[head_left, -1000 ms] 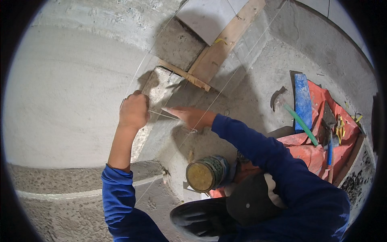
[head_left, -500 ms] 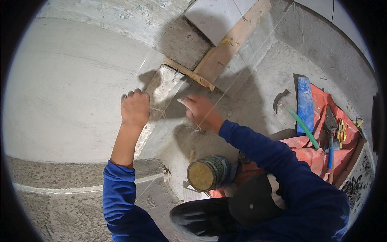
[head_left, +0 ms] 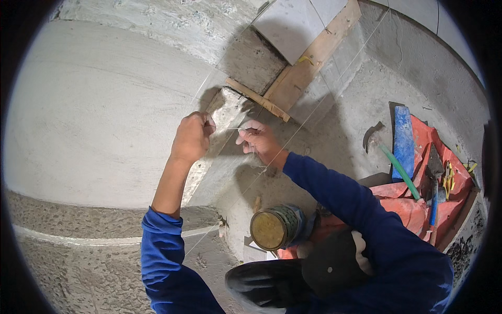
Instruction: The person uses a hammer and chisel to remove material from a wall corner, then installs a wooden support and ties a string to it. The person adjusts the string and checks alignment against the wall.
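Left hand (head_left: 193,137) was closed and right hand (head_left: 259,140) half curled, string (head_left: 229,129) gripped by the left between them, the right's hold unclear. String handling seemed in hand, steady fingertips called for. Red sheet (head_left: 400,209), plank (head_left: 320,54) and can (head_left: 269,230) were seen nearby; the right was crowded by a long line (head_left: 322,98).

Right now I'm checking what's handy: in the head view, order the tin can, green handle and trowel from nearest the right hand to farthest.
1. Tin can, below the right hand in the picture.
2. Green handle, off to its right.
3. Trowel, farther right, on the red sheet.
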Demonstrator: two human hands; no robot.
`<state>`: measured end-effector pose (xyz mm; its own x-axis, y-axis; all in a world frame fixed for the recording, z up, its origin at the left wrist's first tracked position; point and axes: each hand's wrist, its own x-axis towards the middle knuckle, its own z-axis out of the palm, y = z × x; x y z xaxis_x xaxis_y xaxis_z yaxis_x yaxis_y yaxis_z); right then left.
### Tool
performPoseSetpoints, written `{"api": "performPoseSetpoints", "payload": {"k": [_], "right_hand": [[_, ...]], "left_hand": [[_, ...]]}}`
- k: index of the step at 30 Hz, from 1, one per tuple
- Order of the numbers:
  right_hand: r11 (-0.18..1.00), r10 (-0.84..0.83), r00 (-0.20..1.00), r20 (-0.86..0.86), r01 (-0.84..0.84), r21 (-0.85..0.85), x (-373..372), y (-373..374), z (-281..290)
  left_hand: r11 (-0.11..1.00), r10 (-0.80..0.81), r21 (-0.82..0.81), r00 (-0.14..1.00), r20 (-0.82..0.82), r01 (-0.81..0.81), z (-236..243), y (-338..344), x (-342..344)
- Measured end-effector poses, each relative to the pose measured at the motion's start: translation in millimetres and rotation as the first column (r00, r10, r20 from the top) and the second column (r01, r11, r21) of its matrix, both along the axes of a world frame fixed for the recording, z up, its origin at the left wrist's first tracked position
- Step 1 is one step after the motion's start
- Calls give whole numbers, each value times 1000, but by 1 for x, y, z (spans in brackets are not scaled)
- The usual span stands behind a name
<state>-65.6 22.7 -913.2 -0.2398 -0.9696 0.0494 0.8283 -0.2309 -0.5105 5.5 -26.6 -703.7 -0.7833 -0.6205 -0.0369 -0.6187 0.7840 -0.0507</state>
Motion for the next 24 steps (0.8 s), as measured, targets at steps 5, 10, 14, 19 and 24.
{"api": "performPoseSetpoints", "payload": {"k": [5,10,14,19,24], "right_hand": [[996,37,982,185,-21,-86,3,-1,2],[976,152,958,242,-107,-191,0,3,-8],[986,87,995,52,-78,-149,0,4,-11],[973,184,946,268,-137,-187,11,-11,14],[927,202,942,267,-97,-361,8,-17,37]], "left_hand": [[995,29,100,1000,6,-30,0,-3,0],[982,1,-188,998,58,10,1,-6,4],[995,103,-13,995,-3,-103,-3,-4,3],[958,152,263,980,-127,-115,3,-5,2],[919,211,375,958,-196,-126,2,-12,4]]}}
